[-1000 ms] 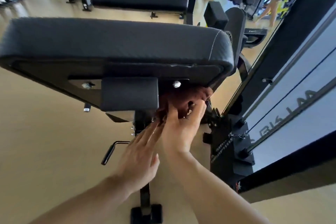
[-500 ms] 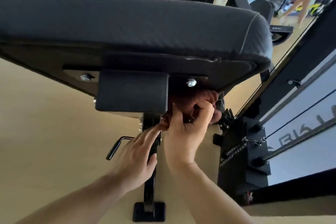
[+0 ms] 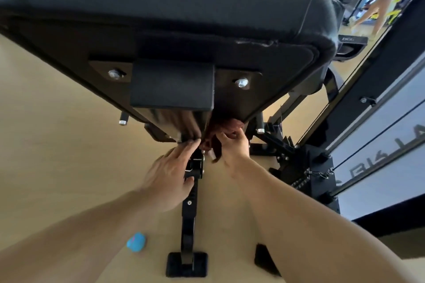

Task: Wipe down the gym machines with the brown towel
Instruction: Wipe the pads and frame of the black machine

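Note:
A black padded bench [image 3: 161, 7] of a gym machine fills the upper view, seen from below its front edge. The brown towel [image 3: 226, 128] is bunched under the pad's right underside, beside the black mounting block [image 3: 172, 84]. My right hand [image 3: 234, 145] grips the towel with curled fingers and holds it against the frame. My left hand [image 3: 170, 172] reaches up with straight fingers, its tips touching the metal post [image 3: 195, 163] just left of the towel. Part of the towel is hidden behind the pad.
The machine's black post runs down to a foot plate [image 3: 186, 264] on the tan floor [image 3: 57, 156]. A weight stack with cables [image 3: 317, 174] stands at right before a mirror wall. A small blue object [image 3: 136, 241] lies by my left forearm. A person's legs [image 3: 377, 16] show far right.
My head has come closer and lower under the pad. Both hands have shifted lower along the frame, the right still gripping the towel, the left fingers now on the post.

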### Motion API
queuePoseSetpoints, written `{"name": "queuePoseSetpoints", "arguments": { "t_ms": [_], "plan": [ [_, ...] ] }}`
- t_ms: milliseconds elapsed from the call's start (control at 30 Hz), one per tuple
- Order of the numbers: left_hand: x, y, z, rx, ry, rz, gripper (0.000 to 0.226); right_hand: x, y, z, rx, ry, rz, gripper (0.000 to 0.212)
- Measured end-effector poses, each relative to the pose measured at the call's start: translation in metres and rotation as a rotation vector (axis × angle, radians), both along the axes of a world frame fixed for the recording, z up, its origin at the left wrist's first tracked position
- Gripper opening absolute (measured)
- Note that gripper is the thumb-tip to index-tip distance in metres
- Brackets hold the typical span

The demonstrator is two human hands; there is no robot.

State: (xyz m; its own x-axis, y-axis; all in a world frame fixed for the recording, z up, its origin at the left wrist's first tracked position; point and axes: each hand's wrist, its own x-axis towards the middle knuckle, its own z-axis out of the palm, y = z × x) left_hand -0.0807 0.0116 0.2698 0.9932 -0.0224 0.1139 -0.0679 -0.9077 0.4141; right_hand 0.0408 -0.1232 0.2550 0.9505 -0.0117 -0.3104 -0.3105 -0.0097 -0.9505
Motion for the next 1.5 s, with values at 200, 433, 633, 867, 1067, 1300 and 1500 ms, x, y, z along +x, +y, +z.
{"name": "queuePoseSetpoints", "arguments": {
  "t_ms": [200, 433, 633, 867, 1067, 1300, 1500],
  "plan": [
    [-0.011, 0.008, 0.018, 0.005, -0.001, 0.011, 0.085, -0.058, -0.013, 0.053, -0.012, -0.428, -0.092, 0.02],
    [-0.013, 0.02, 0.023, 0.038, -0.061, 0.045, 0.078, -0.063, 0.001, 0.084, -0.067, -0.532, -0.144, 0.024],
    [-0.051, 0.02, 0.031, -0.229, -0.046, 0.251, 0.072, -0.107, -0.032, 0.103, -0.038, -0.412, 0.112, 0.019],
    [-0.062, 0.028, 0.074, -0.367, -0.17, 0.266, 0.072, -0.165, -0.035, 0.135, -0.212, -0.792, 0.089, 0.034],
    [-0.07, 0.032, 0.079, -0.356, -0.07, 0.163, 0.091, -0.176, -0.021, 0.1, -0.27, -0.749, 0.115, 0.027],
    [-0.066, 0.043, 0.079, -0.242, -0.149, 0.095, 0.072, -0.176, 0.028, 0.116, -0.15, -0.605, -0.126, 0.038],
    [-0.047, 0.038, 0.078, -0.377, 0.15, 0.226, 0.02, -0.134, 0.053, 0.084, -0.05, 0.048, -0.236, 0.018]
  ]
}}
